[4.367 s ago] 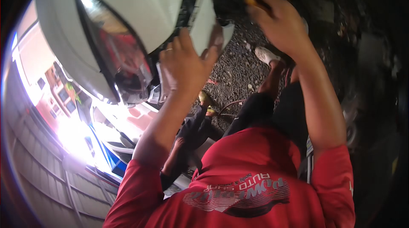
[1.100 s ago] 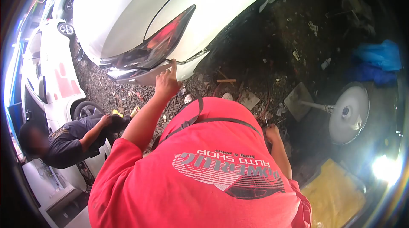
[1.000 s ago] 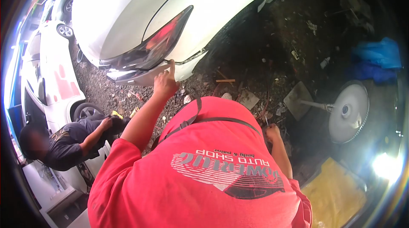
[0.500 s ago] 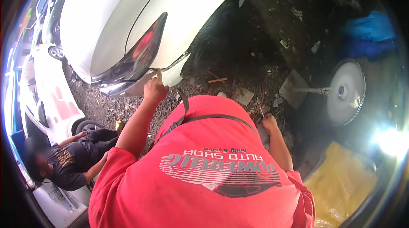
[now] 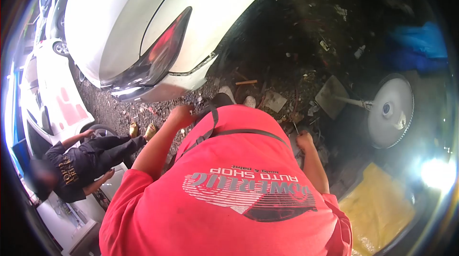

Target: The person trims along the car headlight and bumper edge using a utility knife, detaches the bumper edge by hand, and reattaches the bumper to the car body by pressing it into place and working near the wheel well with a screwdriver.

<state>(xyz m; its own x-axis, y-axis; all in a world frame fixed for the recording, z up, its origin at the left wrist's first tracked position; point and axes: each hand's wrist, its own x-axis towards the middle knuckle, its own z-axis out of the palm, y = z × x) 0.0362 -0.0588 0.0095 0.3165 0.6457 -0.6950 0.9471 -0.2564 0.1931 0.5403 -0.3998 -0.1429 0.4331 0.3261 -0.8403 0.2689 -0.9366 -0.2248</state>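
Note:
My left hand [image 5: 181, 115] is beside my lap, below the rear bumper [image 5: 174, 87] of a white car [image 5: 210, 16]. Its fingers look curled, with nothing visible in them, and it is apart from the car. Above the bumper sits a dark and red tail light [image 5: 158, 57], and a gap runs along the bumper's upper edge beside the wheel arch. My right hand [image 5: 304, 140] is low at my right side, closed around a thin rod-like tool [image 5: 295, 128] whose tip points up and away from me; its handle is hidden in the hand.
A round-headed pedestal fan [image 5: 388, 110] stands at right on a square base [image 5: 332, 97]. Yellow sheeting [image 5: 377, 208] lies near a bright lamp [image 5: 437, 174]. Litter covers the dirt ground. At left, a person in dark clothes [image 5: 83, 165] is near another white car [image 5: 60, 98].
My left hand has left the bumper seam, where its index finger was pointing, and drawn back toward my lap. The person at left has shifted, with both feet now showing. My right hand stays put.

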